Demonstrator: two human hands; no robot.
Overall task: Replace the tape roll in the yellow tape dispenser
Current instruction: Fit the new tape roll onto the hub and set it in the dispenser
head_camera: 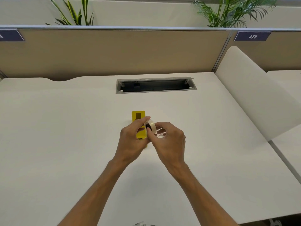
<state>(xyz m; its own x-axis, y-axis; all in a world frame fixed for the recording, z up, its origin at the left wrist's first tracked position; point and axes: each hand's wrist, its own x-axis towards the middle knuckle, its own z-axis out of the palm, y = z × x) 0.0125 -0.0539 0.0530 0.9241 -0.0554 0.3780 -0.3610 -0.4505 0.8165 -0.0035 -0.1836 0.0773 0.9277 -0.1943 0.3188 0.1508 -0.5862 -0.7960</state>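
Note:
The yellow tape dispenser (138, 117) lies on the white desk (65, 128), its far end showing past my fingers and its near part hidden under my left hand (132, 141). A whitish tape roll (150, 125) with a dark core is held just above the dispenser, tilted on edge. My left hand pinches the roll from the left with fingers over its top. My right hand (169, 141) grips the roll's lower right edge with thumb and forefinger. A second clear, shiny roll (161, 133) shows partly behind my right fingers; where it rests I cannot tell.
An open grey cable tray slot (155, 85) is set into the desk behind the dispenser. A beige partition (114, 51) runs along the back with plants above it. A white curved divider (254, 95) stands at the right. The desk's front edge is at the lower right.

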